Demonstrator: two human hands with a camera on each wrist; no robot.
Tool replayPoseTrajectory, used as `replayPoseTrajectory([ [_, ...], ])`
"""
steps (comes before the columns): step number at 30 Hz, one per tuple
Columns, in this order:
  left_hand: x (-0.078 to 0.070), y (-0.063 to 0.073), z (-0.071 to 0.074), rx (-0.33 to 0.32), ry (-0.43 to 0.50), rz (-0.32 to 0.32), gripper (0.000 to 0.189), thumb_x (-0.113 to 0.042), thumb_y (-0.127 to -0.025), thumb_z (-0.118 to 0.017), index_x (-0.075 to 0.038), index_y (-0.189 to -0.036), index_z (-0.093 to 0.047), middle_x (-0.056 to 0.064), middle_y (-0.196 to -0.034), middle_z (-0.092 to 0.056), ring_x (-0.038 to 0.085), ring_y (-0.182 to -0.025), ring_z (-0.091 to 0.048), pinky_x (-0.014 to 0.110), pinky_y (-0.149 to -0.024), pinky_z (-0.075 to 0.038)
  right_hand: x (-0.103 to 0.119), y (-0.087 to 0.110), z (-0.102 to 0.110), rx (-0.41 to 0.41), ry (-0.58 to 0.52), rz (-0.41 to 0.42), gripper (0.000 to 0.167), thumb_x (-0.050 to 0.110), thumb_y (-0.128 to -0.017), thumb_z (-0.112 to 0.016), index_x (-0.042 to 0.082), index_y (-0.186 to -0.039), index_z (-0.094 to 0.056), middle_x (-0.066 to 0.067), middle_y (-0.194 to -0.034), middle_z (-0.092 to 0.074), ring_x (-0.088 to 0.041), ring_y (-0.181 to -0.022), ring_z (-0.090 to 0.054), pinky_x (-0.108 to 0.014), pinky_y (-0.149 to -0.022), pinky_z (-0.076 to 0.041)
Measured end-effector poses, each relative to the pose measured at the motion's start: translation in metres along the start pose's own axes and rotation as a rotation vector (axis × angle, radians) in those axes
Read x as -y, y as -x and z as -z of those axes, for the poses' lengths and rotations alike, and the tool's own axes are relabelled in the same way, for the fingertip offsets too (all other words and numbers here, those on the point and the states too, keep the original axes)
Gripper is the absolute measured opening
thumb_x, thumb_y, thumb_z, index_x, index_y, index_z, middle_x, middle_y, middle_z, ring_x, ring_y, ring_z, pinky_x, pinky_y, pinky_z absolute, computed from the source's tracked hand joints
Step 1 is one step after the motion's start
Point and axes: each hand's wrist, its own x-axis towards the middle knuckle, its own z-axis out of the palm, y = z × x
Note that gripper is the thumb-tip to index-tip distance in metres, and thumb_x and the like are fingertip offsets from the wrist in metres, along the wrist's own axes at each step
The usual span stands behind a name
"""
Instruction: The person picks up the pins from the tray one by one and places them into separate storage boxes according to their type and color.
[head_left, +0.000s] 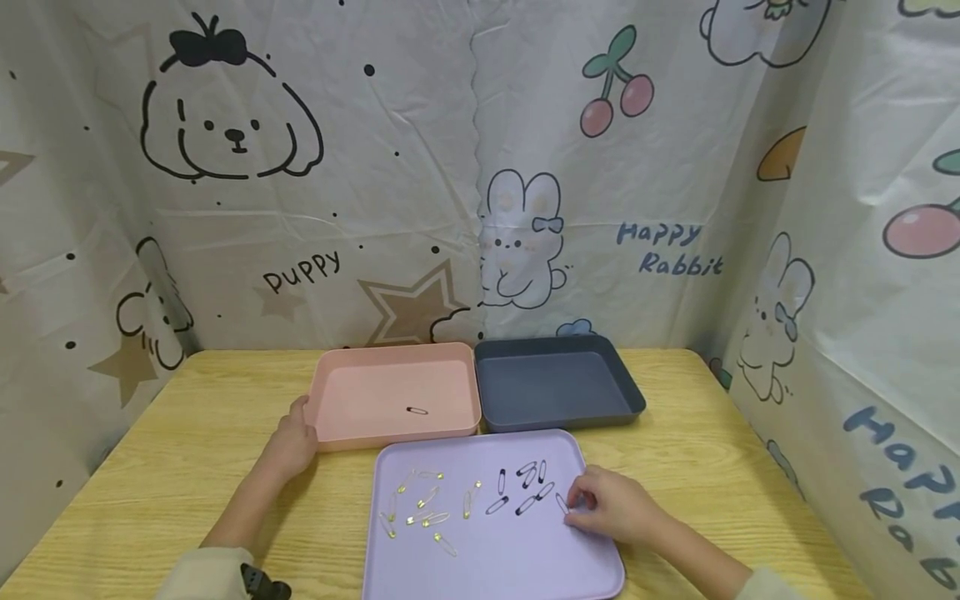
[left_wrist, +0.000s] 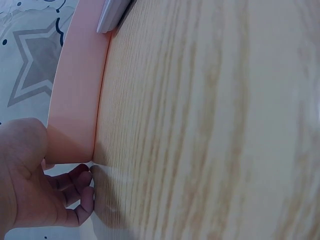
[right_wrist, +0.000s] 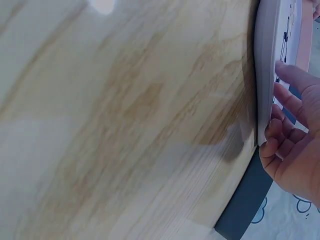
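My right hand [head_left: 611, 504] is over the right side of a lilac tray [head_left: 525, 575], thumb and index finger around one end of a safety pin [head_left: 562, 502]. Several black-headed safety pins [head_left: 502, 482] lie just left of those fingers. Farther left on the same tray are several gold safety pins [head_left: 428, 497]. My left hand [head_left: 291, 442] holds the left end of a pink tray [head_left: 360, 379], its fingers bent at the corner in the left wrist view. Inside the pink tray lies a single dark safety pin [head_left: 417, 410].
A dark blue-grey tray [head_left: 637, 408] stands right of the pink one, both behind the lilac tray. Wood-grain tabletop [head_left: 322, 533] surrounds them. Patterned curtains [head_left: 420, 192] hang along the back and both sides.
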Motion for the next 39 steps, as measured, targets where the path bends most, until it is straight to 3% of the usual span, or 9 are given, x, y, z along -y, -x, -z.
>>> replayPoseTrajectory([
  [9, 0.001, -0.002, 0.000, -0.020, -0.027, -0.013, 0.055, -0.006, -0.092, -0.024, 0.018, -0.139, -0.008, 0.047, -0.117, -0.040, 0.032, -0.077, -0.050, 0.041, -0.065, -0.045, 0.003, -0.002, -0.003, -0.045, 0.037, 0.047, 0.009, 0.022, -0.075, -0.073, 0.021, -0.074, -0.064, 0.014, -0.067, -0.045, 0.004, -0.060, -0.037, -0.017, -0.054, -0.034],
  [16, 0.002, -0.003, -0.001, -0.021, -0.027, -0.010, 0.055, -0.005, -0.091, -0.024, 0.018, -0.139, -0.008, 0.047, -0.121, -0.038, 0.040, -0.091, -0.051, 0.054, -0.080, -0.045, 0.005, -0.005, -0.002, -0.034, 0.031, 0.006, 0.012, 0.018, -0.073, -0.072, 0.020, -0.070, -0.060, 0.012, -0.065, -0.045, 0.003, -0.058, -0.037, -0.017, -0.054, -0.034],
  [30, 0.001, -0.001, 0.001, -0.020, -0.019, -0.010, 0.055, -0.005, -0.091, -0.023, 0.018, -0.139, -0.008, 0.047, -0.120, -0.038, 0.039, -0.089, -0.051, 0.052, -0.078, -0.045, 0.006, -0.015, -0.001, 0.007, -0.072, -0.027, 0.013, 0.013, -0.070, -0.068, 0.018, -0.065, -0.057, 0.012, -0.061, -0.047, 0.002, -0.058, -0.039, -0.017, -0.054, -0.036],
  [34, -0.001, 0.000, 0.001, -0.023, -0.011, -0.011, 0.055, -0.004, -0.091, -0.024, 0.019, -0.138, -0.009, 0.047, -0.119, -0.039, 0.042, -0.091, -0.052, 0.053, -0.080, -0.045, 0.010, -0.024, 0.001, 0.004, -0.124, -0.010, 0.012, 0.010, -0.070, -0.068, 0.016, -0.065, -0.058, 0.012, -0.062, -0.048, 0.002, -0.058, -0.040, -0.017, -0.055, -0.037],
  [39, 0.000, 0.000, 0.000, -0.035, -0.022, -0.016, 0.054, -0.004, -0.091, -0.025, 0.019, -0.138, -0.010, 0.046, -0.113, -0.043, 0.036, -0.082, -0.051, 0.051, -0.075, -0.046, 0.019, -0.039, 0.006, 0.005, -0.144, -0.006, 0.010, 0.009, -0.070, -0.067, 0.015, -0.066, -0.060, 0.010, -0.062, -0.049, 0.001, -0.057, -0.041, -0.018, -0.055, -0.037],
])
